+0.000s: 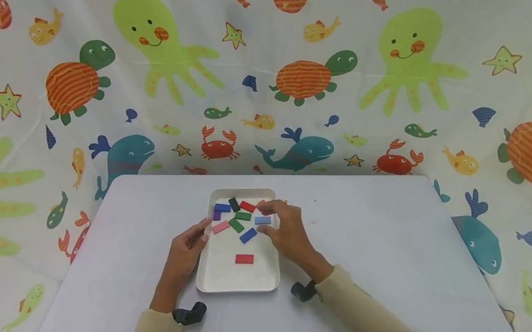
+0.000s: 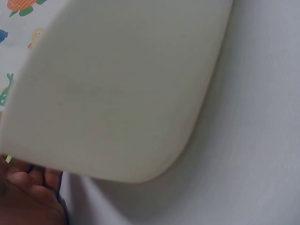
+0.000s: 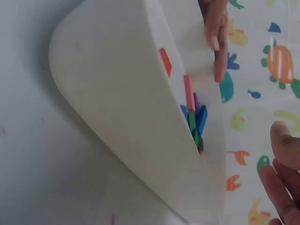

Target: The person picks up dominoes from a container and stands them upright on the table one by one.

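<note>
Several small rectangular blocks (image 1: 242, 215) lie in a shallow white tray (image 1: 227, 278) at the centre of the frame, most bunched in its upper half, on a white-covered table (image 1: 361, 232). My right hand (image 1: 287, 231) is over the tray's right side: thumb and fingers apart, nothing between them in the right wrist view; from the head view the light blue block (image 1: 262, 220) shows in that gap, contact can't be confirmed. Orange block (image 1: 261, 202) partly hidden by my fingertips. My left hand (image 1: 187, 254) is at the tray's left rim, fingers loosely extended, thumb apart, seemingly steadying it; pressure, can't tell. Pink block (image 1: 220, 227) just inside, near those fingertips. One red block (image 1: 244, 259) lies alone, lower middle of the tray. Step in hand, I'd judge: reaching in for a block. Next move likely calls for lowering my right hand and pinching one piece without nudging the dark blue block (image 1: 248, 235) nearby, left hand bracing the tray.
</note>
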`<state>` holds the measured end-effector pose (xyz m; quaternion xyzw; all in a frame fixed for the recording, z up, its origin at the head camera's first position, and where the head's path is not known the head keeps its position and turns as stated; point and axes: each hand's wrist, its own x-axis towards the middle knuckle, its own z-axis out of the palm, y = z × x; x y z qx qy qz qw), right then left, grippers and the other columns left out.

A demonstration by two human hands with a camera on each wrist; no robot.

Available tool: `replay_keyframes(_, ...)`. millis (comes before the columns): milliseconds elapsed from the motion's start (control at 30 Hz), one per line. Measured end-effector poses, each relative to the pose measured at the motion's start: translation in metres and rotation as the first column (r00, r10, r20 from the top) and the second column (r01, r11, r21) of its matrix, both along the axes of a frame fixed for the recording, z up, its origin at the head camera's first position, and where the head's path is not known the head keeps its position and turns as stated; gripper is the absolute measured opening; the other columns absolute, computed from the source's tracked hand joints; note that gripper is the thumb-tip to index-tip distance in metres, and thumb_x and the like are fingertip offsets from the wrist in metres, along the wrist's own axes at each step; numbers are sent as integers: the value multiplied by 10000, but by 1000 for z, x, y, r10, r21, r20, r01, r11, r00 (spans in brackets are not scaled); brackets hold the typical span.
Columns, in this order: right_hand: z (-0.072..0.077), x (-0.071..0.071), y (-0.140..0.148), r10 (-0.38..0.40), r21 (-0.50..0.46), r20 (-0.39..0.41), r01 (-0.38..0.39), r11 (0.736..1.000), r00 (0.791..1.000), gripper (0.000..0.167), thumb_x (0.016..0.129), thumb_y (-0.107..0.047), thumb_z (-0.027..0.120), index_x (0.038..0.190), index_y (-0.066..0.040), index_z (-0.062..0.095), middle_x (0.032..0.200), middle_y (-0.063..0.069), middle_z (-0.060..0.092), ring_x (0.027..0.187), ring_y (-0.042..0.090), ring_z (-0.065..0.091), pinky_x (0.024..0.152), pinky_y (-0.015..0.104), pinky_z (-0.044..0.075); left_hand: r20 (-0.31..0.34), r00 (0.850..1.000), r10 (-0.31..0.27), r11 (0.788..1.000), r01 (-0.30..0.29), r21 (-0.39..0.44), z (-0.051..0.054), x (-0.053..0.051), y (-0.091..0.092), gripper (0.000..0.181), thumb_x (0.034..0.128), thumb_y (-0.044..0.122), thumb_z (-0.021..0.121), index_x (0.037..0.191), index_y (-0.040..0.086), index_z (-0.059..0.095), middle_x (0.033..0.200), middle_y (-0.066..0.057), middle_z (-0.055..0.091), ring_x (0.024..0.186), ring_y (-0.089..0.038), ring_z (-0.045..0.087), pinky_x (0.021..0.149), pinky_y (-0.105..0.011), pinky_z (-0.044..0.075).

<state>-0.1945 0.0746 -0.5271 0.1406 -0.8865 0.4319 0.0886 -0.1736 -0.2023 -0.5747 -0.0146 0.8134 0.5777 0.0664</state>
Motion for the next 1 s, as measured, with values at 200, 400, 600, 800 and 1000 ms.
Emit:
replay_keyframes(200, -2, 7, -8, 66, 17, 26, -66, 998, 997, 468, 874, -125, 886, 1296, -192, 693, 1249, -52, 747, 1183, 125, 714, 1170, 527, 388, 2, 1000, -3, 1000, 3, 2, 0, -3, -1, 477, 1118, 189, 549, 1593, 186, 508, 1716, -78, 401, 1610, -323, 353, 1257, -456, 369)
replay_keyframes(400, -8, 12, -14, 112, 32, 65, -114, 993, 992, 473, 887, -154, 878, 1311, -227, 683, 1242, -48, 755, 1178, 98, 697, 1146, 489, 398, 2, 1000, -7, 1000, 7, -1, -2, -3, -1, 477, 1120, 189, 542, 1596, 175, 503, 1718, -79, 396, 1611, -322, 351, 1253, -450, 371)
replay_keyframes(600, -16, 14, -20, 154, 84, 85, -161, 983, 984, 457, 890, -185, 879, 1309, -218, 699, 1219, -39, 772, 1172, 74, 698, 1122, 438, 420, -2, 1000, -10, 1000, 10, -10, -2, -3, -1, 477, 1121, 195, 542, 1596, 170, 502, 1718, -84, 395, 1616, -326, 338, 1263, -469, 359)
replay_keyframes(800, -19, 15, -25, 184, 163, 112, -201, 966, 976, 418, 900, -192, 870, 1291, -225, 727, 1200, -55, 786, 1152, 75, 706, 1103, 413, 439, -6, 1000, -16, 1000, 16, -9, -3, -3, -1, 479, 1121, 185, 541, 1597, 167, 499, 1719, -84, 392, 1614, -328, 342, 1262, -466, 358)
replay_keyframes(1000, -24, 14, -29, 190, 228, 126, -215, 950, 974, 382, 901, -263, 871, 1261, -263, 742, 1175, -104, 780, 1114, 46, 705, 1081, 384, 459, -8, 1000, -16, 1000, 16, -7, -4, -4, -2, 472, 1122, 189, 538, 1593, 163, 506, 1714, -83, 403, 1615, -320, 343, 1267, -470, 361)
